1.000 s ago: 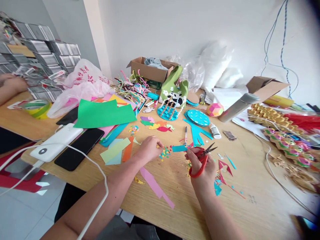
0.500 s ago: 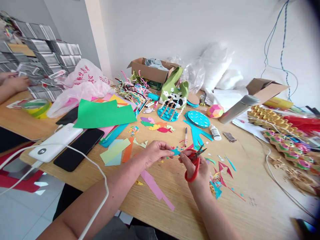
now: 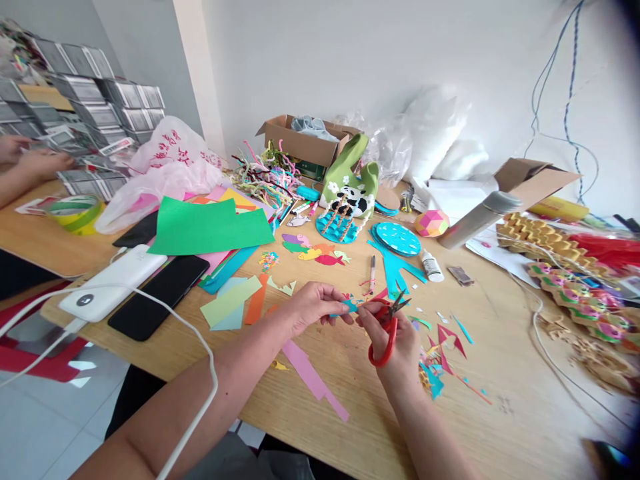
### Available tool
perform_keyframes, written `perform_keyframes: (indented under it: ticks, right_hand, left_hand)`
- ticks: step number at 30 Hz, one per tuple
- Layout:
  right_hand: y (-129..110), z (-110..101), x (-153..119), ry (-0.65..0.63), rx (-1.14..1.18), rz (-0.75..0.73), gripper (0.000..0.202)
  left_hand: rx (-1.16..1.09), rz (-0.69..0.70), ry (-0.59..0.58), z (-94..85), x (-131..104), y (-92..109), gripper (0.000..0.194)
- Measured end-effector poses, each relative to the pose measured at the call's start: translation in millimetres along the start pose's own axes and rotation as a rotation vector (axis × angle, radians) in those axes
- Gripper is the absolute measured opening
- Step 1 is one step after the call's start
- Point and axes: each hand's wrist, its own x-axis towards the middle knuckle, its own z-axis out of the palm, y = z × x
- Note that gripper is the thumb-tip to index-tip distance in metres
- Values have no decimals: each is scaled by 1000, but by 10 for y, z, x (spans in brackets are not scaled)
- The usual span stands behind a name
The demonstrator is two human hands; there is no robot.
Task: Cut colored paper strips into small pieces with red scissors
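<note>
Left hand: thumb and fingers closed on one end of a small blue paper piece, held just above the wooden bench. Right hand: thumb and forefinger together at the piece's other end, the remaining fingers retaining the red-handled scissors, blades slightly parted and directed away from the wearer. The piece is largely covered by fingers; its outline appears irregular, though this view cannot confirm it. Pink paper strip lies between the forearms. Beyond the hands: paper fish, pen and white bottle. Paper scraps lie right of the right hand.
</note>
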Motion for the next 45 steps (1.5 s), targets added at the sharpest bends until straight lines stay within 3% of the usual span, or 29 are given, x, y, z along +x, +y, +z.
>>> perform_keyframes:
  ticks: [11,20,30,37,45]
  right_hand:
    - [-163,19,-38,26,-76,-25,30]
    - [-31,18,28,3,75,48,29]
    - [-90,-53,66,192,-51,21,31]
    - [0,-37,97,-70,180,122,29]
    - [51,-25,88,-49,218,156,30]
  left_hand:
    - [156,51,79,38,-11,29,24]
    - [218,55,66,55,-12,17,27]
    - [193,42,94,35,8,-8,23]
    - [165,56,17,16,29,-75,27]
    - [223,48,-38,19,34,-82,17]
